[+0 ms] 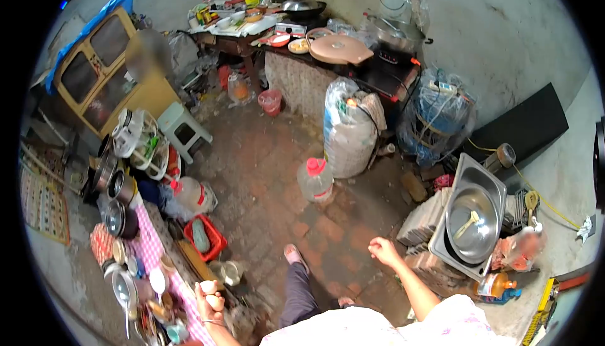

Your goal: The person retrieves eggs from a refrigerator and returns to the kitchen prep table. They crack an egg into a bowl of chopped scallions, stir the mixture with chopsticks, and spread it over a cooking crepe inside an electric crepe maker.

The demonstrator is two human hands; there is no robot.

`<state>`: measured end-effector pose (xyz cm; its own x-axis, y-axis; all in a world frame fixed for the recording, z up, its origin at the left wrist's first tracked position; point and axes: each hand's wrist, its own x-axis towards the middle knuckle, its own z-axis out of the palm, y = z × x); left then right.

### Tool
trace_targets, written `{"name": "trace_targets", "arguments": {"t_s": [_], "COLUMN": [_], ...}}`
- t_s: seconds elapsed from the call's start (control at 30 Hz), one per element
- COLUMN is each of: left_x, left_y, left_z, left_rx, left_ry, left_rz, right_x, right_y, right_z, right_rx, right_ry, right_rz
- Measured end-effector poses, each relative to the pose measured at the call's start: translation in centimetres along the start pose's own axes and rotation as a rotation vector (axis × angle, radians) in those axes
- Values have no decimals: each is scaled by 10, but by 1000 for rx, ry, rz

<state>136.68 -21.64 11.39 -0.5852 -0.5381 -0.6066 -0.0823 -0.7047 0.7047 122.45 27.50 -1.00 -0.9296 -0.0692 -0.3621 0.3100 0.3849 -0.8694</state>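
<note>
Down beside the pink checked cloth (pixel 147 225), the left hand (pixel 210 300) has its fingers closed round two pale, egg-shaped things (pixel 208 287). Over the brick floor (pixel 252 150), the right hand (pixel 383 251) hangs with its fingers curled inward; whether they grip anything, I cannot tell. It's left of the metal sink (pixel 474 168), while a red basket (pixel 218 242) sits near the left hand.
</note>
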Motion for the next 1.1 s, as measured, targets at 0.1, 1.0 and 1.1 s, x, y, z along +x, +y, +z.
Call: {"name": "trace_targets", "arguments": {"t_s": [0.1,1.0,1.1], "left_x": [82,512,565], "left_y": [30,266,287], "left_z": [54,513,548], "left_rx": [28,347,358], "left_ry": [-60,-576,-576], "left_rz": [-13,-75,-47], "right_x": [18,612,652], "right_y": [12,-509,-589], "right_z": [25,253,298], "right_rx": [-66,-15,98], "right_ry": [-44,-184,-328], "right_rz": [154,-552,-570]}}
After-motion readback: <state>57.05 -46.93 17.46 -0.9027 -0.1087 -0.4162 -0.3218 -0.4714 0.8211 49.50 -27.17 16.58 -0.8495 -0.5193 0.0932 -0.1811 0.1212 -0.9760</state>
